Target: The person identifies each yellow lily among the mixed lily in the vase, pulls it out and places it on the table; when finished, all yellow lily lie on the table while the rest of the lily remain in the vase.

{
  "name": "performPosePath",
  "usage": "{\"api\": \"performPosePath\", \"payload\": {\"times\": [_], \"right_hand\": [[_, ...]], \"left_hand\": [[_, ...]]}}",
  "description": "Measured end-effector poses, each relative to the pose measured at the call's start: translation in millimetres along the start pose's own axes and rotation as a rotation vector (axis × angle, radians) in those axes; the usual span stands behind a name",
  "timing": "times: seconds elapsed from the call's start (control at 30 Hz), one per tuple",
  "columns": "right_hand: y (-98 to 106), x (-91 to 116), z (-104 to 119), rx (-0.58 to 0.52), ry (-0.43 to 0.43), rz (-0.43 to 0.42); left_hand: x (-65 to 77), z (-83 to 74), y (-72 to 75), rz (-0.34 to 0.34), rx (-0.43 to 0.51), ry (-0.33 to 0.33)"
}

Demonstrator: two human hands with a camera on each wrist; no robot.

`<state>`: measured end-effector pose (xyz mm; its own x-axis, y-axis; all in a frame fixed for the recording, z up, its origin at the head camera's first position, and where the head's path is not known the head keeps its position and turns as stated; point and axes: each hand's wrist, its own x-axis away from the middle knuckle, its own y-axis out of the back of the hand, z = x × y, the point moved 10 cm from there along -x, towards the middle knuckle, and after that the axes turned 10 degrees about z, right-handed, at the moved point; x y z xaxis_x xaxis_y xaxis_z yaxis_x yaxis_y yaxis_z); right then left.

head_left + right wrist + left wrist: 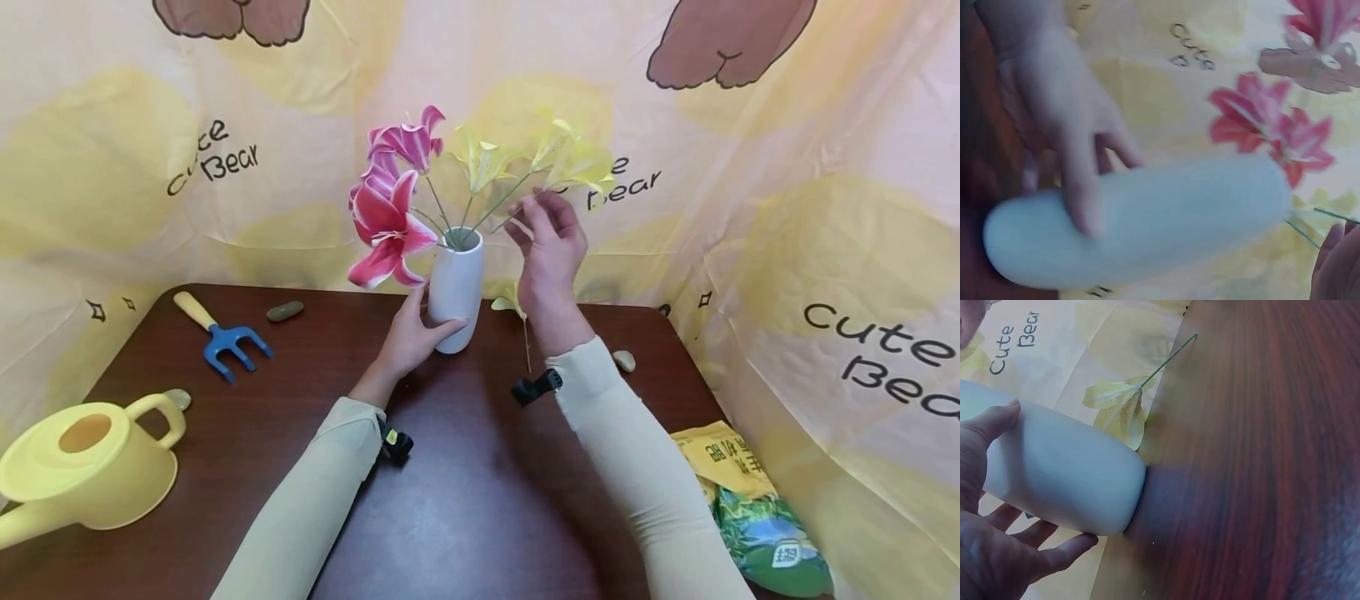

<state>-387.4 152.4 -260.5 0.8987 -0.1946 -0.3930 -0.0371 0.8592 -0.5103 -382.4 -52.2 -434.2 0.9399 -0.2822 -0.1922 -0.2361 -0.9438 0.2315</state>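
A white vase [456, 287] stands on the table, and my left hand [411, 333] grips its lower part, thumb across the front. In the left wrist view, the thumb and spread fingers wrap the vase [1066, 469]. Pink lilies [390, 221] lean out on the left side of the vase, yellow lilies [483, 158] on the right. My right hand [553, 250] is raised beside the yellow blooms and pinches the thin stem of a yellow lily [577, 167]. Only part of the right hand [1338, 269] shows in the right wrist view. Another yellow lily [1119, 403] lies on the table behind the vase.
At the left stand a yellow watering can [90, 467] and a blue hand fork [228, 342] with a pale handle. Stones [285, 312] lie near the table's edges. A yellow-and-green bag [757, 517] sits at the right. A printed curtain [300, 183] surrounds the table [435, 500].
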Motion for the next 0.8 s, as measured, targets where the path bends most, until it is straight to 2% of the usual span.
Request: {"api": "performPosePath", "payload": {"times": [0.17,0.3,0.4,0.57,0.8], "right_hand": [[17,-13,35,-0.038,0.0,-0.003],[41,-25,60,-0.022,0.012,-0.007],[63,-32,67,0.013,-0.019,-0.015],[106,-35,57,0.164,-0.174,-0.011],[168,-23,17,0.395,-0.394,0.02]], "left_hand": [[-0.5,0.3,-0.9,-0.005,-0.009,0.005],[-0.6,2.1,0.2,-0.011,-0.02,0.021],[-0.2,3.2,1.4,-0.01,-0.024,0.031],[-0.2,4.3,1.8,-0.004,-0.022,0.035],[-0.2,4.2,-0.1,-0.005,-0.018,0.042]]}}
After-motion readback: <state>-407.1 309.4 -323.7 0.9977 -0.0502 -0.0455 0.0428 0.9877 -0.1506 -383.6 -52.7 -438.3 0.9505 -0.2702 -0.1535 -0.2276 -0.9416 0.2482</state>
